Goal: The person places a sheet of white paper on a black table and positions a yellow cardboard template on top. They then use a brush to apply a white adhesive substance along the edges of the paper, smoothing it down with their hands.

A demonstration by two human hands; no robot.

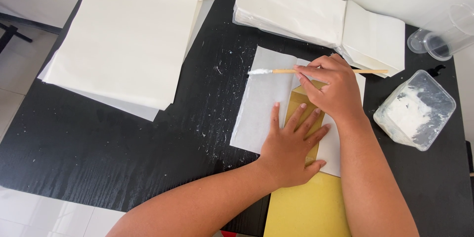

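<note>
My left hand [290,144] lies flat with fingers spread on a yellow card template [299,103] and the white paper sheet [264,100] under it, pressing both onto the black table. My right hand [332,89] grips a thin wooden brush [281,71] whose white, paste-covered tip points left over the top edge of the sheet. The sheet's left part lies open; its right part is folded around the card and mostly hidden by my hands.
A clear tub of white paste [414,110] stands at the right, with clear plastic cups [442,37] behind it. Folded white paper bags [316,15] are stacked at the back. A large pile of white sheets [123,44] covers the left. A yellow card [308,210] lies at the front edge.
</note>
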